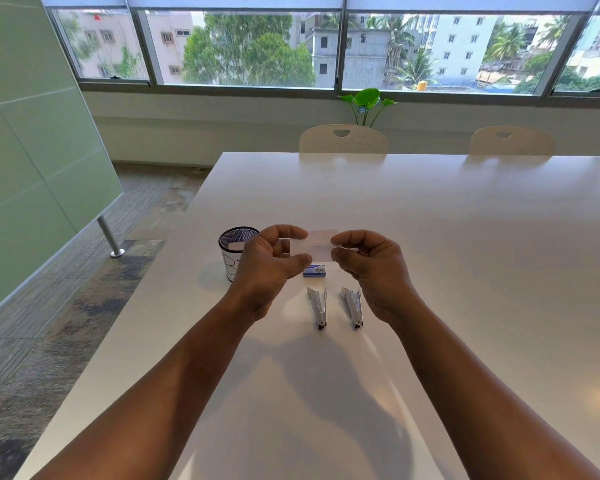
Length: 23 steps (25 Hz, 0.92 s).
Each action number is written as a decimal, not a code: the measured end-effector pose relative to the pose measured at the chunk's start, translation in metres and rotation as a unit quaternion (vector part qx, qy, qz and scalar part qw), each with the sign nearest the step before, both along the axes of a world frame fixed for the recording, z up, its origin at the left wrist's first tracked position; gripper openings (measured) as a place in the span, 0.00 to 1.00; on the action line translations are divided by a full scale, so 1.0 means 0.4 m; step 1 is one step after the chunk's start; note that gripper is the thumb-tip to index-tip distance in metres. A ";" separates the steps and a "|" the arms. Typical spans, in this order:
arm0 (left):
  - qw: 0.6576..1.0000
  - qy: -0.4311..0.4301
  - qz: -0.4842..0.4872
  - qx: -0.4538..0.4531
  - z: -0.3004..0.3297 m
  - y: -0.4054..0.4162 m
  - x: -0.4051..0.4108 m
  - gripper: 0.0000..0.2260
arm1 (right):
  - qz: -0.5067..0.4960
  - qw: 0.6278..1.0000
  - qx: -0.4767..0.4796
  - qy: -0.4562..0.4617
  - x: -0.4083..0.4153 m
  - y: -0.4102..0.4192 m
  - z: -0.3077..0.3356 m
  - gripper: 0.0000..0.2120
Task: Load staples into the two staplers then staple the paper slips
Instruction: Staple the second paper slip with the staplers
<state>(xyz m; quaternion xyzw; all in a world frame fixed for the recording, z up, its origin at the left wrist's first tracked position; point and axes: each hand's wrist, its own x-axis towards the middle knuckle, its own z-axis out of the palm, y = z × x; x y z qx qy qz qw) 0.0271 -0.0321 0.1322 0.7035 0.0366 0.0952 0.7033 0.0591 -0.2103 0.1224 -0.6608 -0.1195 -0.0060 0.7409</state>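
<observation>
Facing a long band of windows (243, 46) with roller blinds (236, 1) half drawn, daylight pouring in over trees and pale buildings. Reflecting that light off a glossy white table (430, 216). Standing beyond it: two cream chairs (343, 138), a leafy plant (368, 100). Flanking left: green glass partition (32, 140), streaked grey carpet (49, 323).

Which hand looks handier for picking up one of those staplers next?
Probably the right hand: the right stapler lies on the table just beside and below it. Both hands hold the paper slip, so the left hand would have to keep it alone.
</observation>
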 end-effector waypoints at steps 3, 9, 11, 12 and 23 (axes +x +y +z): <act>0.997 -0.059 0.005 0.041 -0.007 -0.008 -0.006 0.18 | -0.004 0.999 -0.009 -0.032 -0.001 0.003 -0.006 0.18; 0.991 -0.102 0.020 0.079 -0.019 -0.003 -0.006 0.18 | -0.002 0.999 0.006 -0.047 -0.002 0.005 -0.011 0.19; 0.991 -0.109 0.016 0.078 -0.021 0.001 -0.003 0.18 | -0.002 0.999 0.006 -0.045 -0.002 0.004 -0.012 0.19; 0.991 -0.112 0.010 0.072 -0.022 0.002 -0.002 0.18 | -0.002 0.999 0.005 -0.044 -0.003 0.003 -0.012 0.19; 0.994 -0.091 -0.026 0.045 -0.019 -0.002 0.007 0.11 | 0.005 1.000 0.001 -0.026 -0.008 -0.005 -0.014 0.15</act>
